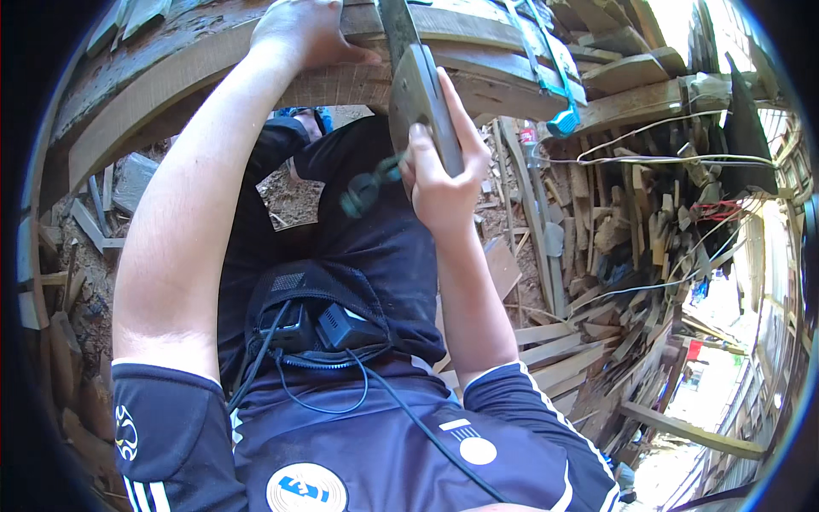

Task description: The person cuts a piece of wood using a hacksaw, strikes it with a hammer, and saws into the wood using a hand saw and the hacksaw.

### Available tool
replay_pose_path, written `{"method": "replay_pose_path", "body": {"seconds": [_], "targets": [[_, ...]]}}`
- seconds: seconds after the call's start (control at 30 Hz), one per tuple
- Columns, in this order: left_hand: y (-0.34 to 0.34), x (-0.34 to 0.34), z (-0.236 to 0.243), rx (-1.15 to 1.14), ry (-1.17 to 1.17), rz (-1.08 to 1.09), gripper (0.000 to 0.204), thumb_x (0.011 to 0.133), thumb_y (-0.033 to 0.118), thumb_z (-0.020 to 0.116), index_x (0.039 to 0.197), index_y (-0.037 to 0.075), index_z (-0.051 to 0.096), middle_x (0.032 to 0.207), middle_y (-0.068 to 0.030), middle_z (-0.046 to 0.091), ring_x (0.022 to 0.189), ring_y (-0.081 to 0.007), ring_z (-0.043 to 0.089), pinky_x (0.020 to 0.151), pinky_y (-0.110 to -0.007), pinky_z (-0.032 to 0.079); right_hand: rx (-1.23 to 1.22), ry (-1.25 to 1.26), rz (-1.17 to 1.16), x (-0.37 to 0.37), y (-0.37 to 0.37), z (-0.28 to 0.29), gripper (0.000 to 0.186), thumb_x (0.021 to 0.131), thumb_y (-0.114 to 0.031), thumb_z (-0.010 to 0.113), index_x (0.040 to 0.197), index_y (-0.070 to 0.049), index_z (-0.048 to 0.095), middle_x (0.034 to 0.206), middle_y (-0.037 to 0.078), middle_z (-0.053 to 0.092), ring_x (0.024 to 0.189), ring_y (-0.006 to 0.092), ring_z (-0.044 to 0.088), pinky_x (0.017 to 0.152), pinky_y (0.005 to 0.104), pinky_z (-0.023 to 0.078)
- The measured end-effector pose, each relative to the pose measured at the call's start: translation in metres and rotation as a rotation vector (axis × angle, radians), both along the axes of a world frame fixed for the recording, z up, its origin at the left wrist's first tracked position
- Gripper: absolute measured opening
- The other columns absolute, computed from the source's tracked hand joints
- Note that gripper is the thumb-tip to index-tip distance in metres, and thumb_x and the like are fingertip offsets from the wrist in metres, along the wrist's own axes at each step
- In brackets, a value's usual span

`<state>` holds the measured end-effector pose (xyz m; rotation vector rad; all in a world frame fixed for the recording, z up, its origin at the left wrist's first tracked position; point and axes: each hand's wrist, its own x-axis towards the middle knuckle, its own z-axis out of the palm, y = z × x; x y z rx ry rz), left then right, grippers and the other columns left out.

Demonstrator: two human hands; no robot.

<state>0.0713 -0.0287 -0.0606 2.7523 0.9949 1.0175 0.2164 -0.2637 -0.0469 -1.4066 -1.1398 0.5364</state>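
Observation:
My right hand (445, 175) is closed round the wooden handle (426, 107) of a handsaw. Its dark metal blade (397, 30) points away from me across a wooden board (478, 72) and runs out of the picture at the top. Just left of the blade, my left hand (300, 32) grips the board, its thumb stretched along the near side toward the saw. The tips of its other fingers are cut off by the upper edge. Whether the saw teeth touch the wood cannot be made out.
A teal-handled tool (563, 119) with a thin frame lies at the bench's right end. Stacked wood offcuts (614, 205) fill the right side, with pale cables (682, 160) strung across. A black pouch (320, 328) with wired boxes sits at my waist. Wood scraps (90, 222) lie at left.

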Motion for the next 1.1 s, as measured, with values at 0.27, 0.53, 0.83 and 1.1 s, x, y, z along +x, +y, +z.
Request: {"method": "replay_pose_path", "body": {"seconds": [0.27, 0.53, 0.83, 1.1], "targets": [[-0.013, 0.032, 0.027, -0.027, 0.435, 0.334, 0.048, 0.079, 0.048, 0.072, 0.099, 0.004, 0.073, 0.096, -0.0140, 0.077, 0.090, -0.0262, 0.076, 0.079, -0.038, 0.060, -0.060, 0.110, 0.050, 0.000, -0.113, -0.001, 0.064, 0.090, 0.010, 0.048, 0.153, 0.005, 0.039, 0.137, 0.020, 0.062, 0.066, 0.0018, 0.055, 0.056, 0.0170, 0.043], [-0.019, 0.025, 0.031, -0.158, 0.517, 0.310, 0.063, 0.090, 0.057, 0.060, 0.115, 0.000, 0.067, 0.110, -0.0225, 0.072, 0.103, -0.0311, 0.072, 0.090, -0.041, 0.054, -0.068, -0.077, 0.044, 0.011, -0.008, 0.017, 0.058, 0.090, 0.002, 0.057, 0.147, 0.004, 0.049, 0.131, 0.022, 0.065, 0.117, 0.0227, 0.062, 0.104, 0.0330, 0.046], [-0.013, 0.022, 0.020, 0.075, 0.307, 0.214, 0.100, 0.066, 0.088, 0.066, 0.111, -0.001, 0.071, 0.109, -0.0198, 0.075, 0.100, -0.0317, 0.074, 0.088, -0.042, 0.060, -0.021, -0.181, 0.000, -0.009, -0.071, 0.018, 0.062, 0.090, 0.008, 0.052, 0.152, 0.002, 0.043, 0.116, 0.014, 0.069, 0.059, 0.0024, 0.049, 0.051, 0.0196, 0.040], [-0.031, 0.024, 0.023, 0.096, 0.267, 0.220, 0.093, 0.066, 0.084, 0.070, 0.095, -0.004, 0.066, 0.095, -0.0239, 0.072, 0.092, -0.0377, 0.072, 0.082, -0.045, 0.059, 0.055, 0.950, 0.207, 0.039, -0.018, 0.035, 0.057, 0.093, 0.003, 0.055, 0.149, 0.002, 0.045, 0.060, -0.003, 0.040, 0.044, 0.0063, 0.033, 0.045, 0.0256, 0.031]]}}
